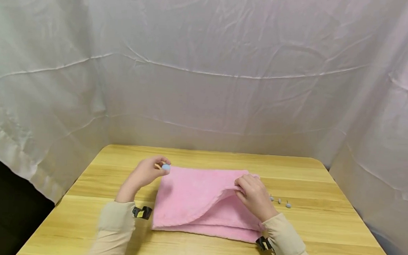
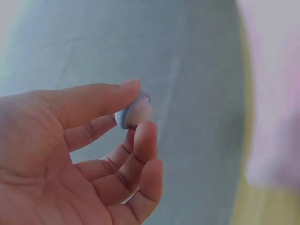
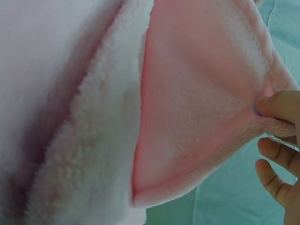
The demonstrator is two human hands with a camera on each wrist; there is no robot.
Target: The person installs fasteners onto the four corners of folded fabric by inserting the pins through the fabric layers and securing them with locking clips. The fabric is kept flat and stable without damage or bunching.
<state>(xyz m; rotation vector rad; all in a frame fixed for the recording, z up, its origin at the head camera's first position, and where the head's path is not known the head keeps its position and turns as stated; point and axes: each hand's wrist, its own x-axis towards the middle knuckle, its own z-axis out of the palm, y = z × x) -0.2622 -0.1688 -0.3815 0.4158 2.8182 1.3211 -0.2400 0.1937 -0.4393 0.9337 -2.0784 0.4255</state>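
Observation:
My left hand (image 1: 146,172) pinches a small round button-like cap (image 2: 140,111), pale blue outside and whitish inside, between thumb and fingers. It is held beside the back left corner of a folded pink fleece blanket (image 1: 193,189). With thumb and fingers, my right hand (image 1: 254,193) grips the blanket's upper layer near its right side and lifts that edge into a raised fold. In the right wrist view, a sliver of a blue piece (image 3: 257,108) shows at the thumb tip against the fleece; the rest of it is hidden.
Several small blue-grey pins with round heads (image 1: 288,205) lie on the wooden table (image 1: 324,228), to the right of the blanket. Pale curtains (image 1: 206,96) hang behind the table and along both sides.

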